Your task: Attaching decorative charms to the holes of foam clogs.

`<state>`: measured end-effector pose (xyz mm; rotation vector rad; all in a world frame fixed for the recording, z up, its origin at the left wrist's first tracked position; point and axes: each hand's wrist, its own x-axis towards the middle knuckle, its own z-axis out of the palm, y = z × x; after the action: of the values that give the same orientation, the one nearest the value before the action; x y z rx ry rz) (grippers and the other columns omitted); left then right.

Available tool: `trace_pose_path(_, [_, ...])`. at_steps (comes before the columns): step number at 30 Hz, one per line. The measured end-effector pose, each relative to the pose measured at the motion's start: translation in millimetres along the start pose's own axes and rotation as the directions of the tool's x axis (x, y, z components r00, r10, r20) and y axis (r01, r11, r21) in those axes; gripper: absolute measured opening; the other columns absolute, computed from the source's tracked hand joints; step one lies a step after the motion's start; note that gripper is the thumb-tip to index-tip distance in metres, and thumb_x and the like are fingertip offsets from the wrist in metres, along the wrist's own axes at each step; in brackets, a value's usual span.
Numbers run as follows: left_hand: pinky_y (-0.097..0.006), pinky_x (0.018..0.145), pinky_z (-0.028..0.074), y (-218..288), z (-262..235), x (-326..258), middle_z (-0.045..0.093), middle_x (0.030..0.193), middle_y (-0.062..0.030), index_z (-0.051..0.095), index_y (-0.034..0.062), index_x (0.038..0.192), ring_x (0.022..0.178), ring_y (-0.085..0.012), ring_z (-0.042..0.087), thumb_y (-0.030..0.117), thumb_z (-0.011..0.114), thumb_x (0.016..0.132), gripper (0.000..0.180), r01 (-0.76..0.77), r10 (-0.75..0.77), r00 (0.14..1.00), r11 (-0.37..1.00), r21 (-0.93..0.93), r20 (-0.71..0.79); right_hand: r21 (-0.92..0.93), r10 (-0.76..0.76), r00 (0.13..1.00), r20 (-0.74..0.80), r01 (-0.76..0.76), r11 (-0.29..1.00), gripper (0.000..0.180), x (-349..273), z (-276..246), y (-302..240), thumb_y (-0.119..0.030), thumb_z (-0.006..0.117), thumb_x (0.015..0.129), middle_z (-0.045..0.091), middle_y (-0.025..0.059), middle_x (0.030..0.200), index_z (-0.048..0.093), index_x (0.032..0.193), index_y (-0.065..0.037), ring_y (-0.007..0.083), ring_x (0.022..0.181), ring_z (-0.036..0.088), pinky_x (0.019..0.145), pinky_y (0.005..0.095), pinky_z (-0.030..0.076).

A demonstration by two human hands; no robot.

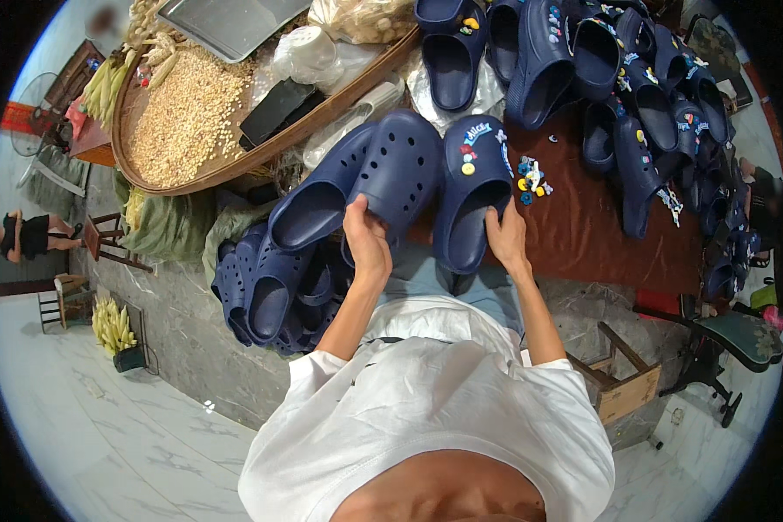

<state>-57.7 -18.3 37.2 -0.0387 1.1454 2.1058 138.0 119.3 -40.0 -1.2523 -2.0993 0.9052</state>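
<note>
- The decorated clog (472, 152) looks like moulded foam: probably light, springy and hard to break, with a smooth skin that may slide a little under damp fingers.
- The side wall by the foot opening seems the best place to take hold, leaving the charms on the toe unpressed.
- The right hand (507, 239) grips it there, thumb at the rim of the opening and the other fingers along the outer side.
- The plain clog (398, 170) likely handles the same way; the left hand (368, 244) holds it low on its side, thumb on top, the other fingers mostly hidden.
- Another plain clog (309, 196) overlaps it on the left; whether that hand also bears its weight, I cannot tell.
- Both held clogs are side by side in front of the body, at the near edge of the reddish-brown worktop (618, 248).
- All three are dark navy and matt; the plain ones show round vent holes, while the decorated one carries a blue lettered charm and small red, white and yellow pieces.
- Loose charms (533, 180) lie just to its right.
</note>
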Motion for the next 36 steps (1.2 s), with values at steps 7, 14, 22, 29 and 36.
trace_pose_path(7, [-0.031,0.077,0.045,-16.2,52.6,41.3,0.055,0.092,-0.0029,0.054,0.0065,0.096,0.084,-0.0137,0.054,0.028,0.055,0.095,0.021,-0.023,0.015,0.992,0.998,0.056,0.129,0.036,0.072,0.997,-0.029,-0.071,0.997,0.049,-13.4,10.8,25.1,-0.021,0.049,0.092,0.06,0.0315,0.114,0.043,0.134,0.002,0.049,0.106,0.057,0.091,0.0483,0.045])
trace_pose_path(14, [-0.041,0.086,0.047,-37.3,104.9,106.0,0.057,0.109,-0.008,0.052,0.003,0.111,0.098,-0.0206,0.057,0.029,0.052,0.096,0.03,-0.031,0.058,0.96,0.994,-0.101,0.276,0.068,0.019,0.998,-0.057,-0.015,0.998,0.053,-14.7,10.6,19.6,-0.022,0.05,0.092,0.057,0.0374,0.113,0.04,0.133,0.01,0.0528,0.105,0.054,0.091,0.0518,0.043])
trace_pose_path(22, [-0.044,0.096,0.042,-53.3,121.4,175.6,0.055,0.119,-0.0101,0.048,0.0027,0.121,0.108,-0.0247,0.054,0.027,0.049,0.098,0.034,0.046,0.018,0.96,0.974,-0.222,0.278,0.048,0.061,0.996,-0.058,-0.058,0.997,0.051,-11.1,10.7,16.5,-0.023,0.051,0.091,0.06,0.0362,0.106,0.042,0.132,0.007,0.0526,0.098,0.057,0.085,0.0529,0.045])
trace_pose_path(29, [-0.041,0.094,0.043,-65.2,119.4,169.7,0.055,0.119,-0.0091,0.05,0.0009,0.122,0.108,-0.0216,0.055,0.031,0.048,0.101,0.036,0.033,-0.045,0.971,0.998,0.052,0.237,0.053,0.04,0.993,-0.107,-0.035,0.998,0.051,-12.6,8.0,2.3,-0.026,0.054,0.09,0.062,0.0346,0.1,0.043,0.13,0.005,0.0508,0.093,0.06,0.081,0.0528,0.046])
trace_pose_path(36, [-0.033,0.097,0.045,-60.0,92.0,94.9,0.059,0.124,-0.012,0.048,-0.0009,0.132,0.115,-0.023,0.057,0.008,0.051,0.096,0.037,-0.227,0.093,0.931,0.906,0.358,0.354,0.059,0.192,0.981,0.035,-0.194,0.979,0.043,-9.6,4.4,-22.0,-0.026,0.058,0.088,0.063,0.0266,0.092,0.047,0.118,0.002,0.0456,0.085,0.062,0.076,0.0508,0.048])
